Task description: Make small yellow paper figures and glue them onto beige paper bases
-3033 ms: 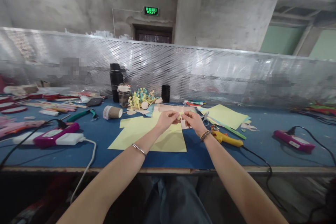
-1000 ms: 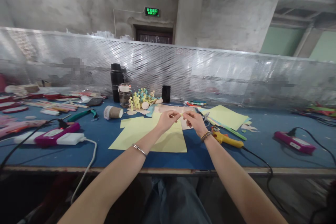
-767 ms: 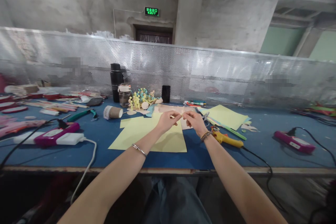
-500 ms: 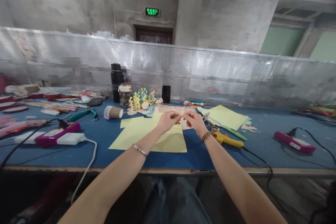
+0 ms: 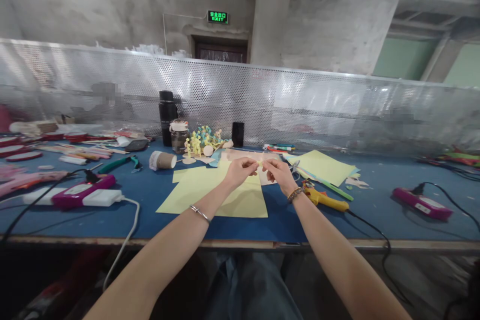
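Note:
My left hand (image 5: 242,171) and my right hand (image 5: 276,172) meet fingertip to fingertip above the sheets at the middle of the blue table. Both are closed in a pinch around a small pale yellow piece (image 5: 260,164), mostly hidden by the fingers. Beneath my left hand and forearm lies a large yellow paper sheet (image 5: 210,195). A pale pink sheet (image 5: 240,155) is behind the hands. Right of my right hand are scissors (image 5: 295,170), partly hidden, and a yellow glue gun (image 5: 328,201) with a black cord.
Small yellow and blue paper figures (image 5: 202,141) stand behind, near a jar (image 5: 179,137), a black bottle (image 5: 167,119) and a phone (image 5: 237,134). A paper cup (image 5: 163,160) lies tipped left. More yellow paper (image 5: 322,166) lies right. Purple power strips (image 5: 422,203) sit on either side.

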`<state>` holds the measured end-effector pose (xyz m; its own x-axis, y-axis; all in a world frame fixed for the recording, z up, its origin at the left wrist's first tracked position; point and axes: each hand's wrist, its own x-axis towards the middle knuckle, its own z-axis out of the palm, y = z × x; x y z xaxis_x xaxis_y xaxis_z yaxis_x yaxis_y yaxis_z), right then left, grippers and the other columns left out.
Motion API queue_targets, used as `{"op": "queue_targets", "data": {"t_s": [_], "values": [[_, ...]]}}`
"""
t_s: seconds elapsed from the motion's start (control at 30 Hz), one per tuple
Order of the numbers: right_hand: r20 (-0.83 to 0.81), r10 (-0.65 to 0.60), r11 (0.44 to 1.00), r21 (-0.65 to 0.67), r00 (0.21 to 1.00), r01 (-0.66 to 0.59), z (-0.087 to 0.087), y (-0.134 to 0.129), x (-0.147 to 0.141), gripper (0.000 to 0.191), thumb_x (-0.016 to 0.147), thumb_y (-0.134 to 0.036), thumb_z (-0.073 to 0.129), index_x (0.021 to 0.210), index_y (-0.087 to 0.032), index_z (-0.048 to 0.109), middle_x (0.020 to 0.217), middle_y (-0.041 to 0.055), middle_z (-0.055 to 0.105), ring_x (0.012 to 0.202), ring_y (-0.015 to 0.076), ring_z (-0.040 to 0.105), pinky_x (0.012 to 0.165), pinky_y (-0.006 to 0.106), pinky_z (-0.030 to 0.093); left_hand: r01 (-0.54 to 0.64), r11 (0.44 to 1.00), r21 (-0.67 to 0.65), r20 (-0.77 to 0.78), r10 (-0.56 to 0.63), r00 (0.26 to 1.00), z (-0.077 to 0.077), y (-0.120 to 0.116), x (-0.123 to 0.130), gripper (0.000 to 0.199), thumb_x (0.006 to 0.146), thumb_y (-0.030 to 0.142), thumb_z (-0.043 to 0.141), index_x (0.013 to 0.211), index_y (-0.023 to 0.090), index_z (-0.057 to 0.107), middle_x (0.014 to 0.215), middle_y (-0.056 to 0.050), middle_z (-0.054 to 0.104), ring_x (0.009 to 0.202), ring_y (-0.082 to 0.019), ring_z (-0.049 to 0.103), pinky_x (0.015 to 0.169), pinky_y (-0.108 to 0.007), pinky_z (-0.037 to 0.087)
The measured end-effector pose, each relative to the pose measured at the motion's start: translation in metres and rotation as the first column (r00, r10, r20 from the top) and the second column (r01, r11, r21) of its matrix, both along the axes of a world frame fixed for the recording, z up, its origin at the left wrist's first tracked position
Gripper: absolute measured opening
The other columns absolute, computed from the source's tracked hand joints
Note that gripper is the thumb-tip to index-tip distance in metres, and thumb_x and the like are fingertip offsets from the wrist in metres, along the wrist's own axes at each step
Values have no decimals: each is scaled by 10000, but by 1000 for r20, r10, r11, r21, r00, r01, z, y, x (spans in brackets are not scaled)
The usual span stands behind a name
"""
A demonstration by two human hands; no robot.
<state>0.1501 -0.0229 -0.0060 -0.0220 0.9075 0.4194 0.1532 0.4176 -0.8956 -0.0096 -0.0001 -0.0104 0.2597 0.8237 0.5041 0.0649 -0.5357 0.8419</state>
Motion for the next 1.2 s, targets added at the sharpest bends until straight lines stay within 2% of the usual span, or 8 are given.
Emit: {"op": "queue_targets", "data": {"t_s": [0.53,0.87,1.03,1.2], "values": [[-5,0,1000,26,1000,0,-2,3,1,289,693,-447,602,675,-161,562,529,-24,526,386,65,438,358,186,318,-20,1000,15,-15,20,1000,1,-1,0,296,698,420,638,797,143,661,709,-31,658,568,-122,604,559,-236,495],[50,16,999,44,999,-18,-2,2,0,306,715,-468,579,678,-165,554,474,-39,498,377,72,435,366,191,316,-32,999,-9,-41,31,999,0,0,1,348,694,416,649,917,151,678,660,-32,665,560,-133,616,557,-244,504],[76,5,997,73,997,-11,-2,1,0,305,726,-465,574,669,-166,554,453,-38,487,377,78,430,371,197,316,-30,999,20,-47,31,998,2,-2,0,319,690,435,643,823,147,678,658,-34,658,550,-132,609,536,-236,492],[84,-1,997,75,996,-5,-2,1,0,318,723,-476,573,647,-168,548,440,-38,484,368,79,424,370,200,310,-41,999,-4,-46,41,998,3,-3,1,317,690,450,633,781,147,656,670,-32,654,558,-129,607,533,-229,487]]}}
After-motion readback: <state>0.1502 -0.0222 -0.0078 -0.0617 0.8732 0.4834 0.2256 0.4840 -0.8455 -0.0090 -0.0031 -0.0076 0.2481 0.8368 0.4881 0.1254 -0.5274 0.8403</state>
